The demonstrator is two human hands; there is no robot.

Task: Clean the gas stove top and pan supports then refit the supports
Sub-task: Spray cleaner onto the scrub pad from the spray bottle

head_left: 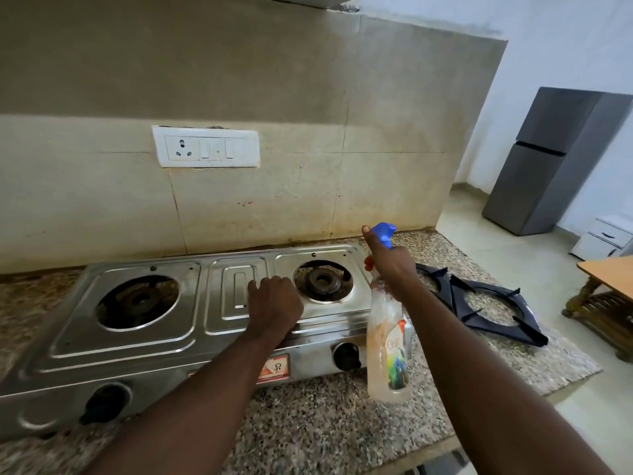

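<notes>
Right now I have the stove (137, 337) sitting on the speckled bench (308, 423), its steel top bare, with both burners uncovered: the left burner (137, 301) and the right burner (322, 281). The two black pan supports (486, 303) lie off the stove on the bench to its right, overlapping each other at one edge.

My left hand (275, 303) rests on the stove top, between the raised middle panel and the right burner. Its fingers are curled under into a fist with the knuckles up, and I cannot tell whether anything lies beneath them.

My right hand (390, 265) grips the neck of a clear spray bottle (388, 344) with pale orange liquid and a coloured label, one finger stretched up beside the blue spray head (385, 233). The bottle hangs roughly upright over the stove's right front corner, just beside the right knob (346, 354). The left knob (102, 402) shows on the front panel too.

On the tiled wall behind sits a white socket plate (205, 147). Off to the right stand a grey fridge (548, 166) and a wooden table (609, 275).
</notes>
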